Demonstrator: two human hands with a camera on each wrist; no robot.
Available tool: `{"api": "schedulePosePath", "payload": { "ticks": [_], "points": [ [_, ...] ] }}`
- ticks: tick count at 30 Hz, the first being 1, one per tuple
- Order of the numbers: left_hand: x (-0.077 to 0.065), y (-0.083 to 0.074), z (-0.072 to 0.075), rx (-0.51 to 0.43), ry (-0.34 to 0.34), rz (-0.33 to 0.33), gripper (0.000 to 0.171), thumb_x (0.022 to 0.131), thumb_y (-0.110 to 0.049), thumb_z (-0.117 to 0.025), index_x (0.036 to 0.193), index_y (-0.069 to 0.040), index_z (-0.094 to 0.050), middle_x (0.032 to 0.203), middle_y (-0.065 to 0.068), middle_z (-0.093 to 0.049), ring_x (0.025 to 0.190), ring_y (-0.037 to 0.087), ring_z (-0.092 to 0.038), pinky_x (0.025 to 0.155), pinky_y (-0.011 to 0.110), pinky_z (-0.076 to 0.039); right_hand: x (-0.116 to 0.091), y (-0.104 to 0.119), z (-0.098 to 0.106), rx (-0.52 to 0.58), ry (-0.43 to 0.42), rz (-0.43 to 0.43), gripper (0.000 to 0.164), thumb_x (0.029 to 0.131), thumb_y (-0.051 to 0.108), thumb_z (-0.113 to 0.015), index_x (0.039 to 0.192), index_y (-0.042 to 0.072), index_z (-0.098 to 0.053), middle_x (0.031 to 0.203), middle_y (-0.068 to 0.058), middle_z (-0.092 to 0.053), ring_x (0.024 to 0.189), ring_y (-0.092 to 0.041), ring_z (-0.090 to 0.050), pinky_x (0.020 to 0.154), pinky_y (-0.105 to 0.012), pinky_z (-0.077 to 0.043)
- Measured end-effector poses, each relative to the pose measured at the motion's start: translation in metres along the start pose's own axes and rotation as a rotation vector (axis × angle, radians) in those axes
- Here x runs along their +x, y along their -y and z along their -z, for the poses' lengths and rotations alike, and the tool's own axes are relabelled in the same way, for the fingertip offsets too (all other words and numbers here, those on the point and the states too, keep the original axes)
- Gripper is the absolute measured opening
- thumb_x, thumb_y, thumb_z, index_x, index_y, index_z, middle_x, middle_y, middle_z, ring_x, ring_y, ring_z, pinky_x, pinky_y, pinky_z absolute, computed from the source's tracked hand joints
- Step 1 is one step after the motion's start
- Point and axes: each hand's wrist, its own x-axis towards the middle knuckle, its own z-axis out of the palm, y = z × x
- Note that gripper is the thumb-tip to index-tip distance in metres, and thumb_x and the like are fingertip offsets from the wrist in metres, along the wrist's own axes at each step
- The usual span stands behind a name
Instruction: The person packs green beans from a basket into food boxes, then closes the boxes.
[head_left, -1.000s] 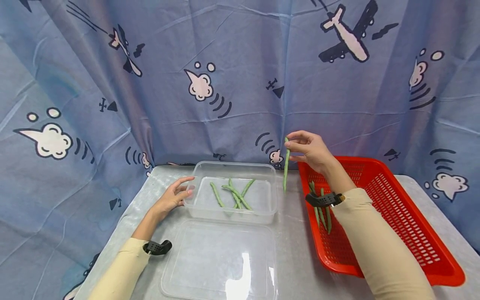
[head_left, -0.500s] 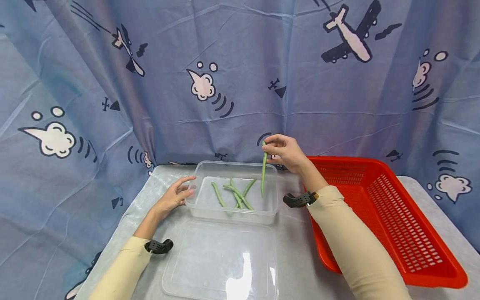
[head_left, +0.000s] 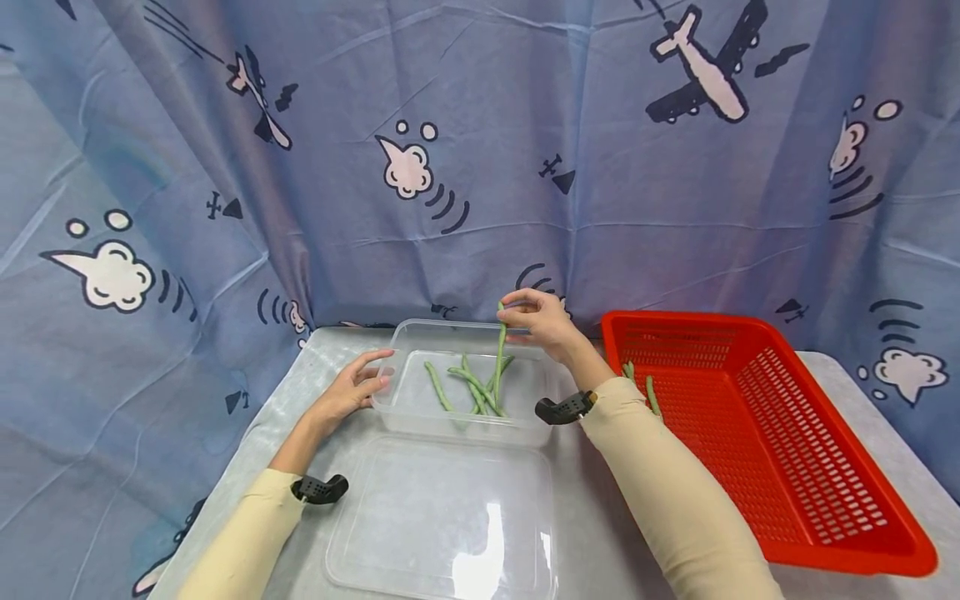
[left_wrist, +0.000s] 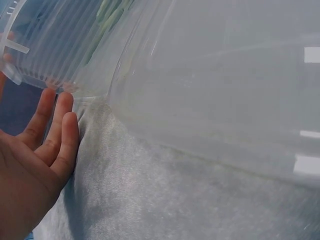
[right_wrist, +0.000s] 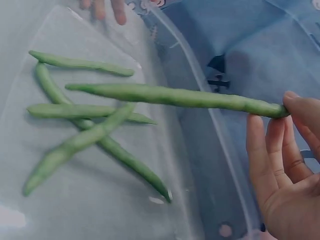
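Note:
My right hand [head_left: 542, 321] pinches one end of a green bean [right_wrist: 175, 96] between thumb and fingertips. The bean hangs nearly upright in the head view, its lower end inside a clear plastic container [head_left: 537, 432]. Several green beans [head_left: 437, 385] lie on the container's floor, some crossing one another. At the container's left side, my left hand [head_left: 347, 396] touches the wall and rim with fairly straight fingers. The left wrist view shows those fingers [left_wrist: 65, 120] against the ribbed clear wall, part of the hand cut off by the frame edge.
A clear lid [head_left: 442, 517] lies flat in front of the container. On the right stands a red plastic basket [head_left: 847, 525] with a few green beans [head_left: 652, 396] near its left wall, partly hidden by my right sleeve. A printed blue curtain [head_left: 480, 167] hangs behind the grey table.
My right hand has carried the bean left from beside the red basket to over the container, then lowered it inside. The left hand stays at the container's left side.

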Motion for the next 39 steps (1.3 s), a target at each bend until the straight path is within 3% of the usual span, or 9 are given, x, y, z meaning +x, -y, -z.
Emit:
{"api": "schedulePosePath", "payload": {
  "ticks": [5,8,15,19,25,28,35,39],
  "points": [
    [0.0,-0.001,-0.001,0.002,0.003,-0.003,0.056,0.104,-0.015,-0.061,0.155,-0.012,-0.04,0.145,0.03,-0.043,0.12,0.041,-0.05,0.07,0.03,-0.046,0.002,-0.012,-0.007,0.013,0.005,-0.011,0.027,0.095,0.001,-0.071,0.121,-0.001,-0.062,0.101,-0.01,-0.065,0.109,-0.038,-0.061,0.084,-0.047,-0.055],
    [0.001,-0.002,-0.001,0.0,0.005,-0.007,0.056,0.104,-0.015,-0.061,0.156,-0.012,-0.04,0.145,0.03,-0.043,0.121,0.041,-0.05,0.07,0.03,-0.047,0.002,-0.018,-0.012,0.024,0.006,-0.014,0.027,0.095,-0.002,-0.07,0.12,-0.002,-0.061,0.1,-0.01,-0.065,0.102,-0.032,-0.064,0.085,-0.048,-0.055],
    [0.001,-0.002,-0.001,0.009,0.005,-0.003,0.055,0.104,-0.013,-0.059,0.156,-0.013,-0.04,0.147,0.03,-0.042,0.122,0.041,-0.049,0.073,0.033,-0.047,0.003,-0.031,-0.023,0.034,0.009,-0.051,0.024,0.094,-0.003,-0.07,0.117,0.0,-0.063,0.1,-0.011,-0.066,0.103,-0.037,-0.063,0.083,-0.048,-0.055],
    [0.001,-0.002,-0.001,0.009,0.003,-0.003,0.054,0.105,-0.011,-0.058,0.156,-0.012,-0.04,0.147,0.03,-0.041,0.123,0.042,-0.048,0.073,0.034,-0.047,0.002,-0.034,-0.028,0.026,0.021,-0.068,0.024,0.093,-0.004,-0.072,0.115,0.0,-0.064,0.097,-0.012,-0.067,0.089,-0.026,-0.066,0.087,-0.05,-0.053],
    [0.002,-0.002,-0.002,0.012,0.003,0.002,0.055,0.105,-0.012,-0.058,0.156,-0.011,-0.039,0.146,0.03,-0.042,0.123,0.041,-0.047,0.074,0.034,-0.047,0.0,-0.032,-0.029,-0.006,0.05,-0.047,0.031,0.093,-0.002,-0.072,0.122,-0.008,-0.06,0.101,-0.011,-0.068,0.104,-0.035,-0.063,0.097,-0.054,-0.047],
    [0.001,-0.002,-0.002,0.013,-0.004,0.002,0.055,0.105,-0.011,-0.058,0.156,-0.011,-0.038,0.145,0.03,-0.043,0.121,0.039,-0.048,0.072,0.032,-0.045,0.0,-0.029,-0.026,-0.025,0.061,-0.022,0.036,0.093,-0.001,-0.072,0.125,-0.011,-0.057,0.102,-0.011,-0.067,0.106,-0.037,-0.061,0.099,-0.055,-0.045],
    [0.0,-0.003,-0.004,0.014,-0.002,0.004,0.056,0.104,-0.012,-0.059,0.156,-0.011,-0.038,0.146,0.029,-0.042,0.123,0.04,-0.047,0.073,0.033,-0.046,-0.001,-0.016,-0.002,-0.083,0.066,0.01,0.037,0.094,0.002,-0.072,0.126,-0.01,-0.057,0.105,-0.011,-0.067,0.097,-0.024,-0.065,0.099,-0.055,-0.045],
    [-0.001,-0.003,-0.004,0.012,-0.009,0.013,0.055,0.104,-0.013,-0.06,0.155,-0.013,-0.04,0.146,0.029,-0.041,0.124,0.041,-0.046,0.075,0.035,-0.046,-0.007,-0.004,0.019,-0.116,0.047,0.033,0.04,0.095,0.003,-0.072,0.129,-0.011,-0.055,0.106,-0.012,-0.065,0.104,-0.034,-0.062,0.098,-0.053,-0.046]
  ]
}}
